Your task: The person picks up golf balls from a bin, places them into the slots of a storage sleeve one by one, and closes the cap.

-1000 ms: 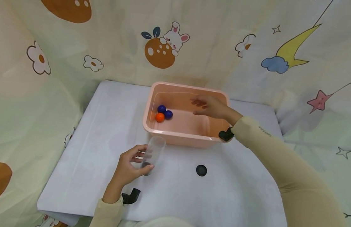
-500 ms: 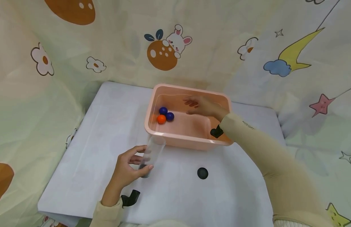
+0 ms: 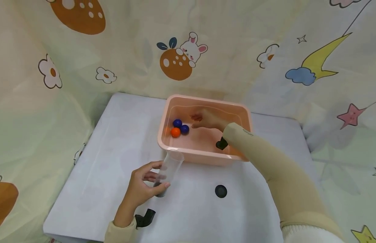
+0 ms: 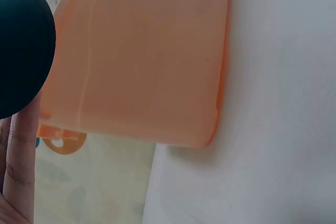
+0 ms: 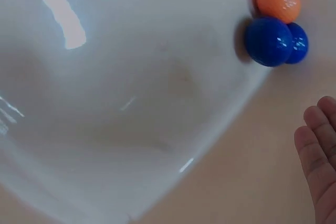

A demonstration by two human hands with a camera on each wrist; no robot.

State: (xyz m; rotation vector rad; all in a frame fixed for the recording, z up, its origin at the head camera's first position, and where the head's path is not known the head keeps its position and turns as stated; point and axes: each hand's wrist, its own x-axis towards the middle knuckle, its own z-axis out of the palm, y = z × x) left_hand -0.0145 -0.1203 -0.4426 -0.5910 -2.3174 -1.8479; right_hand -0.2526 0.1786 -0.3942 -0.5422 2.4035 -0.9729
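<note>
- Currently, the left hand has its thumb and fingers curled round a clear cup, some of the fingers showing through its wall.
- The cup is tilted, its dark bottom toward the person and its mouth by the near wall of a pink tub; whether they touch, I cannot tell.
- The right hand is inside the tub, loosely open, thumb apart from the fingers, holding nothing.
- Near its fingertips but apart from them, 2 blue balls and 1 orange ball sit clustered at the tub's left end.
- On the white table, 1 black disc lies in front of the tub, well apart from both hands.
</note>
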